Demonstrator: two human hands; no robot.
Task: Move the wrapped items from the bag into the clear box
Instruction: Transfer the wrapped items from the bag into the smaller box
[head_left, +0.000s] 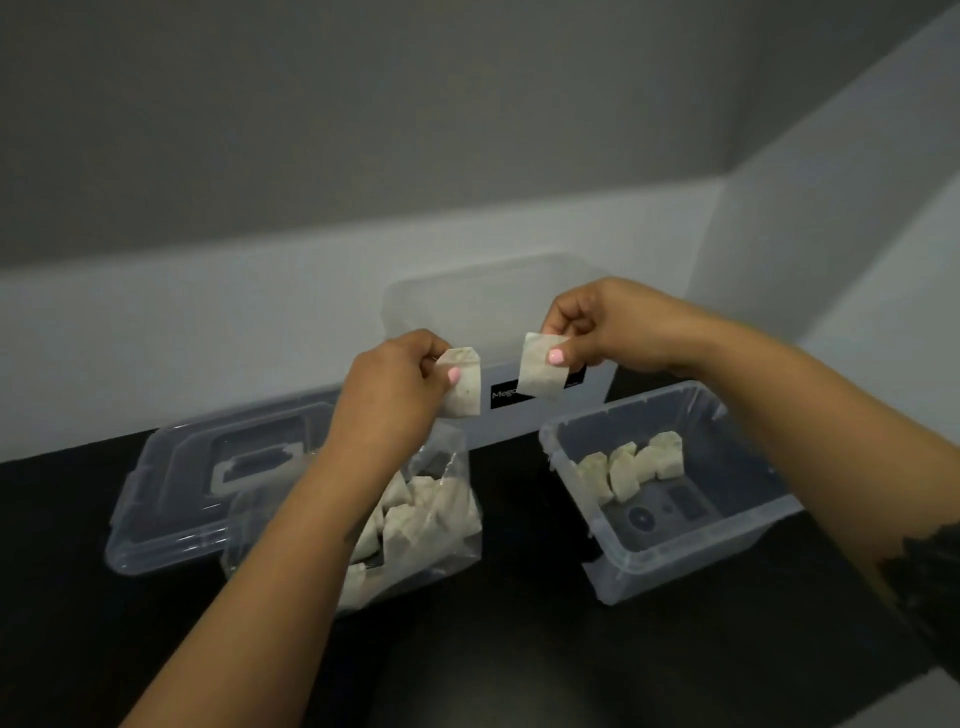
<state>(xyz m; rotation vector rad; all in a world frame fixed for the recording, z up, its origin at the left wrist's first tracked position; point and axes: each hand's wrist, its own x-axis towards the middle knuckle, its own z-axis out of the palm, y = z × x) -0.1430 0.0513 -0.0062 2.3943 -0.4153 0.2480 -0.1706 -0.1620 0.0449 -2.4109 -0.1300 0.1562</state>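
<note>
My left hand (395, 384) pinches one pale wrapped item (464, 396) by its top, held in the air above the clear plastic bag (441, 551). Several more wrapped items (415, 514) lie inside that bag on the dark table. My right hand (597, 327) pinches a second wrapped item (540, 375) at about the same height, a little to the right. The clear box (670, 556) stands open at the right, below my right forearm, with several wrapped items (631, 465) in a row along its far side.
A clear lid (171, 499) lies flat at the left, partly under the bag. A larger translucent bin (493, 306) with a black label (504, 396) stands against the wall behind my hands. The dark table (519, 649) spreads toward me.
</note>
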